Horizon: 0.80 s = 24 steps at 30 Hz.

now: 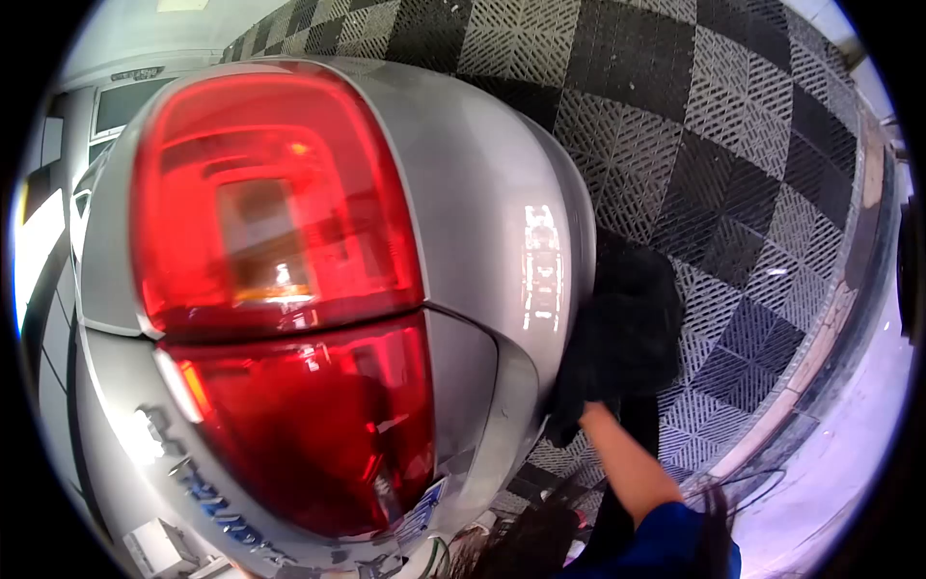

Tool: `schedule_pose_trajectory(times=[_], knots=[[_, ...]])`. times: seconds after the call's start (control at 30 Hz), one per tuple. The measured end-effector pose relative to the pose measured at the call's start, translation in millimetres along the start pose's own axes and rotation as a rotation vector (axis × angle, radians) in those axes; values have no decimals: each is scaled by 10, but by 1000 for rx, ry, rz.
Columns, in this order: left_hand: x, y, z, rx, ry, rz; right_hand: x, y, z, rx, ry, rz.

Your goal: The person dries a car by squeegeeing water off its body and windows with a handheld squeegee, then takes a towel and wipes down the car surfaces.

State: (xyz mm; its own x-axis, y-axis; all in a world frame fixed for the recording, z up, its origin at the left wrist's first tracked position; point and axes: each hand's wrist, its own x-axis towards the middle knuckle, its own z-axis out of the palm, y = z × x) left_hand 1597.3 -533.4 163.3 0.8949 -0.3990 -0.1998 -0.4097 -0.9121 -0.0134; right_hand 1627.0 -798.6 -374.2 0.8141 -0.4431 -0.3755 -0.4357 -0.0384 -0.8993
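My right hand [622, 333] is covered by a black cloth [632, 309], and only the bare wrist and forearm show below it. The cloth could be a mitt; its folds hide my fingers. It lies against the lower edge of a silver car's bumper [492, 203]. Left of the hand, the bumper curves round a large red tail light [280, 203], split by a dark seam from a second red light section [318, 425]. Nowhere in the head view does my left hand appear.
Black and grey grid floor tiles [632, 145] spread beside the car, ending at a pale curb strip [830, 328] on the right. Chrome lettering [217, 511] runs along the car at lower left. Dark hair [521, 540] and a blue sleeve [666, 540] show at the bottom.
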Motion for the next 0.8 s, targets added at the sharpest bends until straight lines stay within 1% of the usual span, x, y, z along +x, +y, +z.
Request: schedule_pose_trajectory(times=[0.03,0.07,0.1,0.17,0.27,0.3,0.37,0.4,0.47,0.5,0.57,0.6,0.63,0.7,0.8], knots=[[41,33,14,18,-16,-16,235,332,46,154,-57,23],[72,50,24,27,-18,-36,660,466,52,212,-76,2],[77,26,27,35,-18,-48,947,487,90,220,-80,-42],[112,72,52,56,-21,-74,2086,420,199,279,-64,-162],[145,85,53,82,-23,-102,3059,308,417,303,-57,-286],[140,83,15,99,-26,-111,3311,295,501,315,-55,-304],[183,124,12,126,-37,-109,3446,465,580,343,-44,-293],[206,100,-10,129,-35,-118,3357,572,592,359,-47,-276],[210,108,-20,141,-35,-131,2665,1147,607,395,-51,-169],[217,93,-40,144,-34,-134,2259,1325,632,416,-58,-101],[179,122,-34,148,-37,-158,1206,1906,658,443,-81,85],[182,101,-31,150,-29,-162,848,2090,698,455,-87,166],[184,93,-45,152,-27,-164,249,2236,763,461,-96,281],[175,84,-37,157,-16,-166,-748,2424,853,470,-116,459],[85,64,-38,159,16,-166,-2137,2132,845,464,-159,659]])
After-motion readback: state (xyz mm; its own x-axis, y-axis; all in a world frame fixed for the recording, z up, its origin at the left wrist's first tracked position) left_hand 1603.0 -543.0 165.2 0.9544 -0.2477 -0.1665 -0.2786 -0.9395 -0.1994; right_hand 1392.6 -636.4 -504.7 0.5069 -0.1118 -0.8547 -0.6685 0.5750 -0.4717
